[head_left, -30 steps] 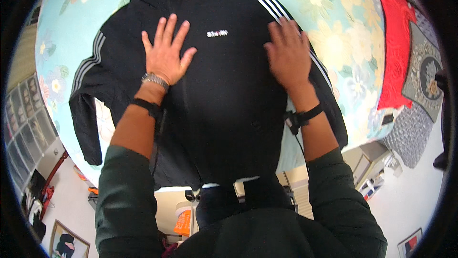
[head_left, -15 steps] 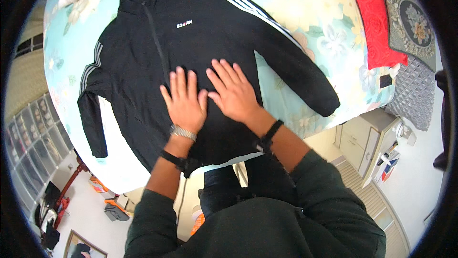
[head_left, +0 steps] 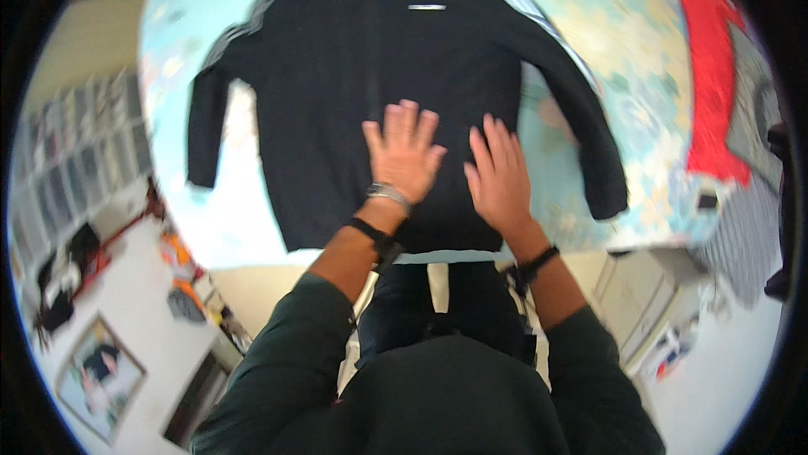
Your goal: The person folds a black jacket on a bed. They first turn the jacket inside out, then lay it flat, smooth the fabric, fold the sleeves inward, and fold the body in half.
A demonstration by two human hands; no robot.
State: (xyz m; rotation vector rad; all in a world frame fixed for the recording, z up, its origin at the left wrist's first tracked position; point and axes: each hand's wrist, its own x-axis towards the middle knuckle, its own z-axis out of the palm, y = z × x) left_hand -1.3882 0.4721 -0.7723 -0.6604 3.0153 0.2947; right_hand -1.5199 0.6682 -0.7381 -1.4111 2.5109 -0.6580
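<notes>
A black zip-up jacket (head_left: pixel 328 76) with pale stripes down its sleeves lies spread out, front up, on a bed with a flowered sheet (head_left: pixel 623 59). My left hand (head_left: pixel 402 156) is over the middle of the jacket's lower front, palm down with fingers spread. To its right, my right hand (head_left: pixel 501 173) is near the jacket's side edge, fingers stretched out and close together. Neither hand grips the cloth. Whether the palms press on it cannot be made out in the blur. The jacket's collar is cut off by the top edge of the picture.
Red cloth (head_left: pixel 711 76) and a grey cushion (head_left: pixel 749 101) lie at the bed's right side. A pale cabinet (head_left: pixel 635 291) stands beyond the near right edge. On the left are a clear-fronted storage rack (head_left: pixel 84 152) and a framed picture (head_left: pixel 101 375).
My hands have moved apart, the right one toward the jacket's side edge. The whole view has turned and shifted, so the jacket now appears straighter and higher in the picture.
</notes>
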